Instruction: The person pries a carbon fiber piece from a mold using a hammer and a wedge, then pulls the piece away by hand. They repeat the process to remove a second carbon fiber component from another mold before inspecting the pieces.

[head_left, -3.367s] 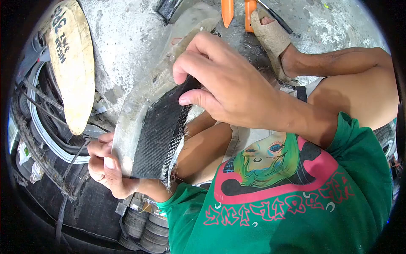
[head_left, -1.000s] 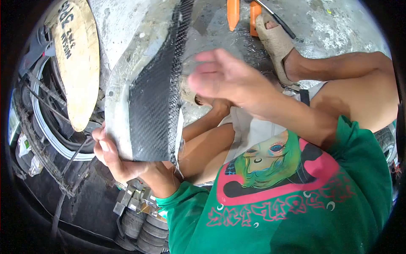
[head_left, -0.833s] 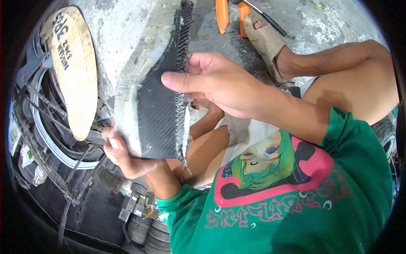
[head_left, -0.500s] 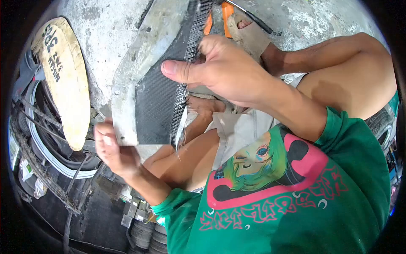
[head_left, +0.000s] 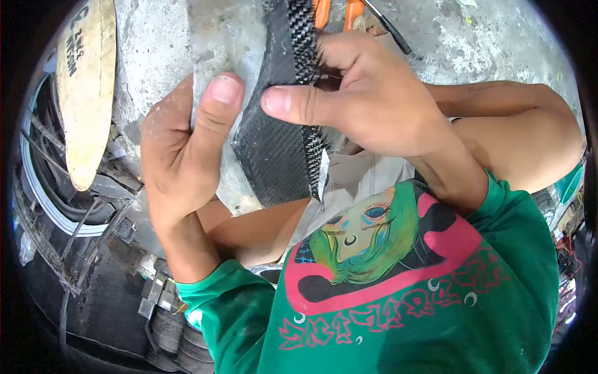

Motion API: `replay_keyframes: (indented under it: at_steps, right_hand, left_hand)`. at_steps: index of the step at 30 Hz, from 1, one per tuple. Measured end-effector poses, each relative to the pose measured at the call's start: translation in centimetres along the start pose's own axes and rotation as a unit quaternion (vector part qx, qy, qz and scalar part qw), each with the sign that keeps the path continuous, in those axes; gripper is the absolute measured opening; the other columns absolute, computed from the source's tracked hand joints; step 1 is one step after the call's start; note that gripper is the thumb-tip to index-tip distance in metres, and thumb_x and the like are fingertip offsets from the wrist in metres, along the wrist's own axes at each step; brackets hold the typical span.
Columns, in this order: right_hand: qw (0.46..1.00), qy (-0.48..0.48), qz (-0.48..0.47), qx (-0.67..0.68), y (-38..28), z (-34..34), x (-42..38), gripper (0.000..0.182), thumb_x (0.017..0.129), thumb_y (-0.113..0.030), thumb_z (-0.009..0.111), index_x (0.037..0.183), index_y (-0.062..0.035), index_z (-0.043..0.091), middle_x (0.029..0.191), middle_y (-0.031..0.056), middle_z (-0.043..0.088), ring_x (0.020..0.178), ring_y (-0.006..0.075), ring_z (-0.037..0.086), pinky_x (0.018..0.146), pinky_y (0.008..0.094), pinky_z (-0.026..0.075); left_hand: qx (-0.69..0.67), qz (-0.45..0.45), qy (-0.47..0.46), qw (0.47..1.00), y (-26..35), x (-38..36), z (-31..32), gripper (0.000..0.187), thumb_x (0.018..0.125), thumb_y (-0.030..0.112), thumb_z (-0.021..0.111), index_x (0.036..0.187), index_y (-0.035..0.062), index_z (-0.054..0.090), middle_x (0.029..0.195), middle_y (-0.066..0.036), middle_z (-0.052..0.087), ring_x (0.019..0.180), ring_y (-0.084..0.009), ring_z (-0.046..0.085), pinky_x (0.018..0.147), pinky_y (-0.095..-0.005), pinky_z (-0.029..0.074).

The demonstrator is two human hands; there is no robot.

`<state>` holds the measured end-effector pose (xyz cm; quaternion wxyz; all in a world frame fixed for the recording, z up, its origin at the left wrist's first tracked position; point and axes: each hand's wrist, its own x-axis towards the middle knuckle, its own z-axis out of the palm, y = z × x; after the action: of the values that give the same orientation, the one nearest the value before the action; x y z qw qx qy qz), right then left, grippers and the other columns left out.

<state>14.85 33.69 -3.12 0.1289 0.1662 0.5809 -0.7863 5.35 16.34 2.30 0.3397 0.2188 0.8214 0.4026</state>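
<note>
A dark woven carbon-fibre piece [head_left: 274, 156] with a frayed right edge lies against a pale grey, worn-looking plate [head_left: 212, 37]. My left hand [head_left: 180, 153] grips the plate's left side, its thumb pressed on the face and its fingers behind. From the right, my right hand [head_left: 380, 100] pinches the frayed edge; the thumb rests on the dark weave while the other fingers are mostly hidden behind it. Both thumbs are close together near the middle. The upper part of the piece runs out of view.
A pale, elongated template [head_left: 87, 93] with black handwriting stands at the left, over a dark round part with a light rim [head_left: 43, 199]. Beyond my hands, a black-handled tool [head_left: 392, 31] and orange items [head_left: 353, 14] lie on the stained concrete floor [head_left: 473, 50]. My bent legs are beneath.
My left hand has moved up from the plate's lower corner to its left side, thumb now on the face. The right hand keeps its hold on the frayed edge. The view has shifted.
</note>
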Motion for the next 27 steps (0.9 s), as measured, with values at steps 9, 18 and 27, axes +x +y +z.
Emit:
replay_keyframes:
  at_steps: [9,18,27]
  right_hand:
    - [0.999,-0.03,0.01,0.006,-0.2,-0.1,-0.1,0.025,0.081,-0.012,0.075,0.1,0.0013,0.067,0.089,0.0015,0.066,0.083,0.0087,0.06,0.074,0.0268,0.05]
    - [0.999,-0.031,-0.011,0.033,-0.2,-0.1,0.1,0.025,0.083,-0.012,0.073,0.104,0.0015,0.066,0.093,0.0031,0.067,0.085,0.0095,0.06,0.076,0.0269,0.05]
    - [0.984,-0.006,-0.077,-0.163,1.0,-4.0,3.4,0.027,0.084,-0.033,0.072,0.083,-0.0053,0.07,0.068,-0.0044,0.057,0.059,0.0039,0.043,0.053,0.0237,0.035]
  left_hand:
    - [-0.099,0.041,0.048,0.993,-0.9,-0.9,0.1,0.032,0.095,0.029,0.059,0.107,-0.0002,0.066,0.087,0.003,0.062,0.08,-0.0061,0.049,0.071,-0.0213,0.041]
    - [-0.106,0.051,0.041,0.992,-1.1,-0.6,0.0,0.03,0.095,0.027,0.06,0.108,0.0001,0.066,0.09,0.004,0.062,0.08,-0.0044,0.049,0.07,-0.0201,0.041]
    - [-0.05,-0.117,0.068,0.99,-2.3,0.2,1.6,0.04,0.094,0.037,0.06,0.104,-0.0009,0.064,0.089,0.002,0.061,0.079,-0.0053,0.049,0.07,-0.0219,0.04]
